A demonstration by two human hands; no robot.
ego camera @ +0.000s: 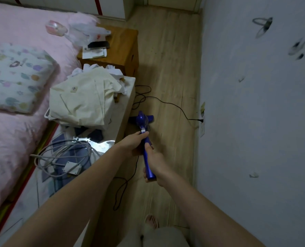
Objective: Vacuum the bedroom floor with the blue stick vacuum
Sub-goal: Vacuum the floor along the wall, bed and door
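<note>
The blue stick vacuum (144,122) stands on the wooden floor (167,72) in the narrow strip between the bedside units and the wall. Its head sits by the foot of the low white table. My right hand (154,160) grips the blue handle near its upper end. My left hand (136,142) holds the stick just above that, with my thumb and fingers at a small white part on the body. A black power cord (173,105) runs from the vacuum across the floor to a wall socket (200,120).
A pink bed (14,122) fills the left. A low white table (126,97) with heaped cream cloth and a wooden nightstand (123,49) line the floor's left side. Grey cables (62,157) lie on a mat. The white wall (255,113) bounds the right. My foot (151,221) is below.
</note>
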